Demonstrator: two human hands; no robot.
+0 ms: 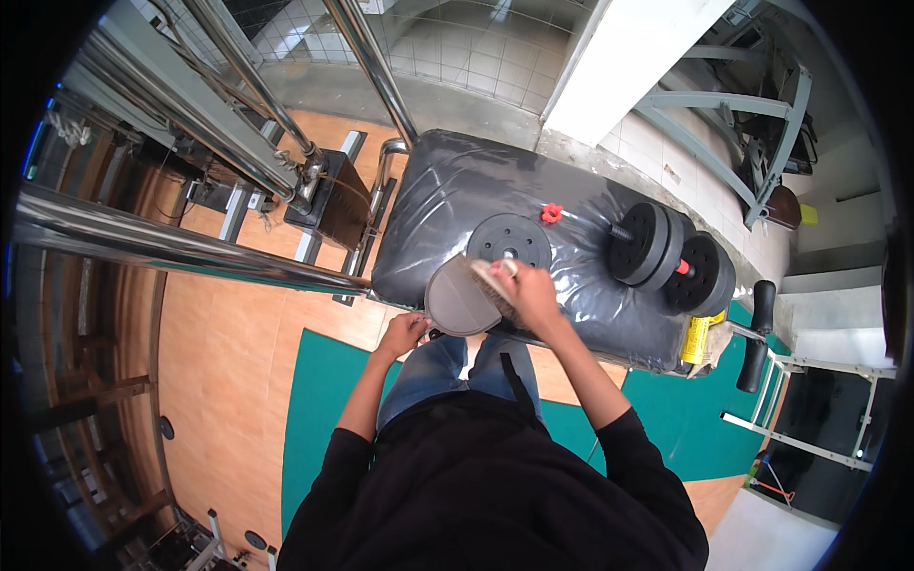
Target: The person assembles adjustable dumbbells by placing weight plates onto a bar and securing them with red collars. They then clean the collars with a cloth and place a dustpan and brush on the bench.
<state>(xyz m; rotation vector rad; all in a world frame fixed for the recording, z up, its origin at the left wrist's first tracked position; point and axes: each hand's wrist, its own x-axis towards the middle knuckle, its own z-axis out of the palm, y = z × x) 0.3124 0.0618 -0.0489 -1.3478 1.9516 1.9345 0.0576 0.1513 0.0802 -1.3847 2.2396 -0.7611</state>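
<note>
My left hand (405, 335) is closed on the lower left edge of a round, flat, grey-brown disc (461, 303), which has a straight line across it. I cannot tell what kind of disc it is. In my right hand (529, 297) is a brush (487, 285) with a light-coloured back, its bristles against or just above the disc's right side. Just beyond, a black weight plate (509, 235) lies flat on the dark padded bench (457, 186), partly covered by the disc and my right hand. A red star-shaped nut (551, 213) sits by a short metal bar.
Black dumbbell plates (640, 249) stand on the bench's right part. A yellow container (698, 341) is at its right end, near a padded black roller (754, 357). Chrome posts (190, 238) of a weight machine rise at left. Green matting (328, 400) covers part of the floor.
</note>
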